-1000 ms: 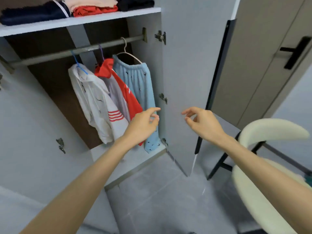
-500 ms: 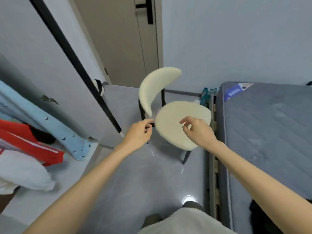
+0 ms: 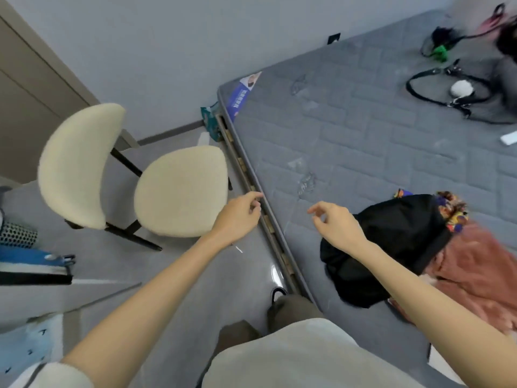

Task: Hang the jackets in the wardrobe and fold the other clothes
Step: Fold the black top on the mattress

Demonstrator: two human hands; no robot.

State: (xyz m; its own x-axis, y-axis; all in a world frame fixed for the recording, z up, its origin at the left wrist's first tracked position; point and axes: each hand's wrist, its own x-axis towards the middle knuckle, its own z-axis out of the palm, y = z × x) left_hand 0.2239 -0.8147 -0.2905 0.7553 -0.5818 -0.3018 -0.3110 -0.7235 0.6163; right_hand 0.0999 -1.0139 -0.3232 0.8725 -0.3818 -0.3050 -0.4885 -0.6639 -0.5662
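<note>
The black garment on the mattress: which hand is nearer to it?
Right. The right hand hangs beside the black garment, at its left edge; the left hand is farther left, over the edge of the mattress, near the cream chair.

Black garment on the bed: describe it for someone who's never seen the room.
Take the grey quilted mattress on the right of the view. Near its closest edge, just past the right hand, lies the black garment. It is plain and dark, unlike the pink cloth to its right and the bright patterned cloth at its top.
</note>
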